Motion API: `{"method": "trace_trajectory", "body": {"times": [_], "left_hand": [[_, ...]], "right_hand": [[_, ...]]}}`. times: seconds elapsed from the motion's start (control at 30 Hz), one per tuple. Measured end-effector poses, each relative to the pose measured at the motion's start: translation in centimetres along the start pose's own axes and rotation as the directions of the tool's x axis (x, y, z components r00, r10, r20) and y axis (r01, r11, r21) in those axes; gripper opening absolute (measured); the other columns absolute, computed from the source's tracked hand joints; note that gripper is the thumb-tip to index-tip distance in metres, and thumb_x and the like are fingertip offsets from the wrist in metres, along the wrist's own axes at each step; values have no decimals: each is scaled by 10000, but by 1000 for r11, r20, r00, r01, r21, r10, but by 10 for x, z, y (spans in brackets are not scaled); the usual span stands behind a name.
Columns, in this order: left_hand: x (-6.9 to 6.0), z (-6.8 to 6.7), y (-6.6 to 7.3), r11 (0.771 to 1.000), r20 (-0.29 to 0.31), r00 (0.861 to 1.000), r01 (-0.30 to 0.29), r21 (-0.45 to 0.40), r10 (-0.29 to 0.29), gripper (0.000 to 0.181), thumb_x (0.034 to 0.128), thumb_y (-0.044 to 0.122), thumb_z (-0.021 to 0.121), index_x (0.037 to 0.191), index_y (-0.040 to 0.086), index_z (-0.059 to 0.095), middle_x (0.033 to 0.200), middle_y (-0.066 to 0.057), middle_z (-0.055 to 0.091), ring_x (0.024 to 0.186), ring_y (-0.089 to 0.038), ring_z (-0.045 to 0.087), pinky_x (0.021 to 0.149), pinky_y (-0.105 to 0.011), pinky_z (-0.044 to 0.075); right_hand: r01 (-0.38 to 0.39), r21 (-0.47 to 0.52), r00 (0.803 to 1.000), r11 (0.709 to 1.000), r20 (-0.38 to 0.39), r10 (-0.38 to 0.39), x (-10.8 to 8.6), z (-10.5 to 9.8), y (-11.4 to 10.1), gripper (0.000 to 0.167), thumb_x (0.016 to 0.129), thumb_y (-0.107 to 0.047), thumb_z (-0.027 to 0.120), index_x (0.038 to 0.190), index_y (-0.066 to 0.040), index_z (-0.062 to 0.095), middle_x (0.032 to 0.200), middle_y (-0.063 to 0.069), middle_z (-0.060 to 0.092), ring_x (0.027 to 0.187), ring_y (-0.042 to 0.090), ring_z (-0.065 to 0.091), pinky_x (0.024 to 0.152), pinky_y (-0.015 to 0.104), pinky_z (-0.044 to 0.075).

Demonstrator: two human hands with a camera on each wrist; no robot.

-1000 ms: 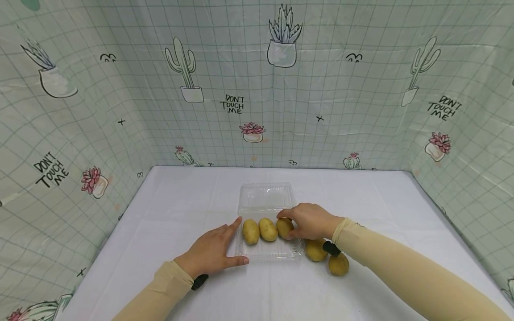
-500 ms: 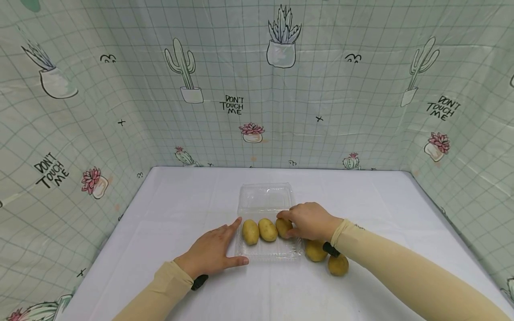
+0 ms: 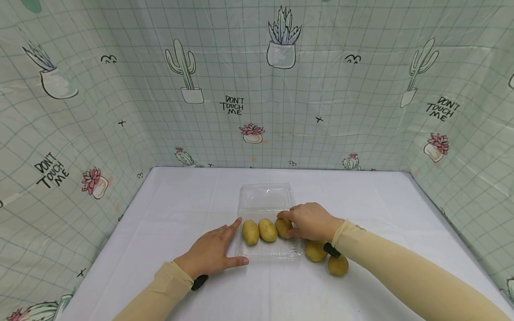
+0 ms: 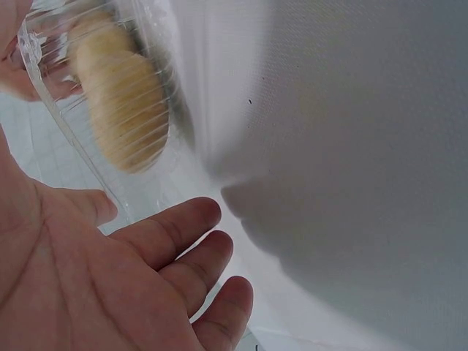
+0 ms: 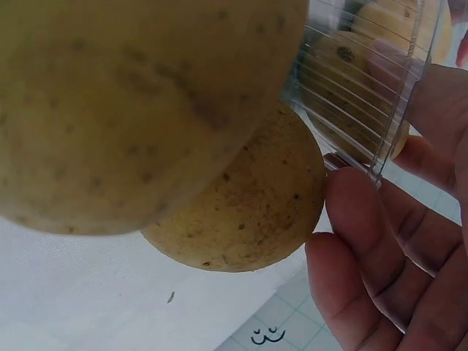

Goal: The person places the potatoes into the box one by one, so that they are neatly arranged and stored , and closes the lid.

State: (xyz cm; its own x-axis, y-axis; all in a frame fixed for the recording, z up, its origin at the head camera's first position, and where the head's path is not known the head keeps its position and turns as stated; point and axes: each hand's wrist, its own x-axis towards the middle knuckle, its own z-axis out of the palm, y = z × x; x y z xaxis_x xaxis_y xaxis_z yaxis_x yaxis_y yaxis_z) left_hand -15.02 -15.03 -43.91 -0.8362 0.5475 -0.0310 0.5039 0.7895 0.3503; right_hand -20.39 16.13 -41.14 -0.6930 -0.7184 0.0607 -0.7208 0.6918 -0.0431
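A clear plastic clamshell container (image 3: 269,255) lies with its lid (image 3: 267,196) tipped back. In its base sit a left potato (image 3: 250,232), a middle potato (image 3: 267,230) and a right potato (image 3: 283,228). My right hand (image 3: 311,220) grips the right potato between thumb and fingers, over the container's right wall. With fingers spread, my left hand (image 3: 210,251) rests at the container's left side, the index fingertip at its wall. Through the ribbed wall, the left wrist view shows a potato (image 4: 128,110) beside the left palm.
Outside the container's right side, a loose potato (image 3: 315,251) lies partly under my right wrist, with another potato (image 3: 338,265) nearer the front. Both loom large in the right wrist view. A white cloth covers the table (image 3: 192,191); a printed curtain (image 3: 313,147) encloses the back and sides.
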Motion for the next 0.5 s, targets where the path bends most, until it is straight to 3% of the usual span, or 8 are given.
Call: {"method": "trace_trajectory", "body": {"times": [0.33, 0.5], "left_hand": [[-1, -2, 2, 1000, 2, 1000, -2, -2, 2, 1048, 847, 725, 601, 1592, 88, 231, 1461, -216, 480, 1334, -402, 459, 1073, -527, 378], [-1, -3, 3, 1000, 3, 1000, 0, -4, 0, 1041, 851, 718, 605, 1592, 88, 232, 1465, -214, 475, 1336, -404, 455, 1077, -526, 375]], "right_hand": [[3, -16, 1000, 1000, -26, -3, -2, -1, -1, 473, 802, -409, 828, 1198, -187, 698, 841, -62, 669, 662, 74, 574, 568, 324, 501], [3, -46, 999, 999, -44, -5, -1, 0, -1, 447, 783, -413, 844, 1155, -203, 711, 776, -98, 572, 582, 61, 487, 512, 288, 449]]}}
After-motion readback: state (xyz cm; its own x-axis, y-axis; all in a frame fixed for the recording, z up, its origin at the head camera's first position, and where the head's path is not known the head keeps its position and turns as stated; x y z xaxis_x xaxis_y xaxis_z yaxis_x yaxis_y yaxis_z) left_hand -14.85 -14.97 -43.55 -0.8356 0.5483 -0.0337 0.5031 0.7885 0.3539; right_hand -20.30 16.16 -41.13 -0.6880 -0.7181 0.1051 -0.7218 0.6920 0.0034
